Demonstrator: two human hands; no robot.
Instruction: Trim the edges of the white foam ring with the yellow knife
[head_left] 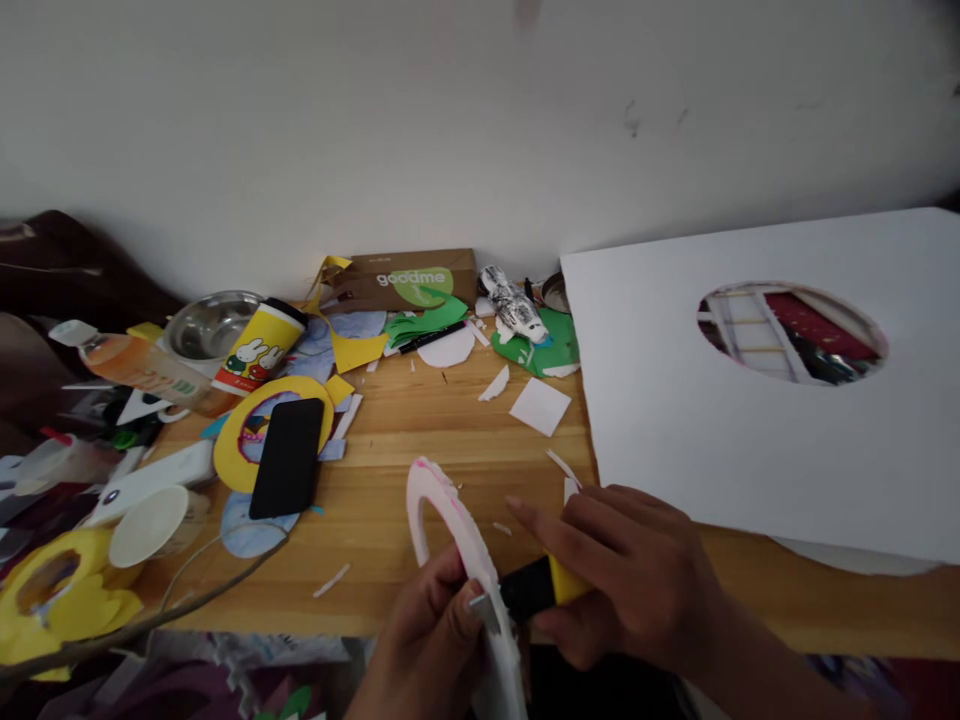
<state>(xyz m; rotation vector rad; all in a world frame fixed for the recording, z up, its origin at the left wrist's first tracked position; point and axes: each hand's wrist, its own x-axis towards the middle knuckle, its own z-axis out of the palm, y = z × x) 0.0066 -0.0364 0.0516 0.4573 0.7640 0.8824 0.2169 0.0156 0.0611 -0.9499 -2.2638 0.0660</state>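
In front of me, at the table's near edge, my left hand (pixel 439 630) grips a white foam ring (pixel 469 540) with pink marks along its rim. The ring stands upright, its lower part running out of the picture. My right hand (pixel 630 575) is closed around a yellow and black utility knife (pixel 536 588). The knife's metal blade lies across the edge of the ring, close to my left thumb. Small white foam scraps (pixel 331 580) lie on the wooden table near both hands.
A large white board (pixel 645 430) with an oval hole covers the right side. To the left are a black phone (pixel 289 455) on a yellow ring (pixel 229 450), a paper cup (pixel 154 525), a drink bottle (pixel 142 365) and a metal bowl (pixel 202 335). A brown box (pixel 360 280) stands by the wall.
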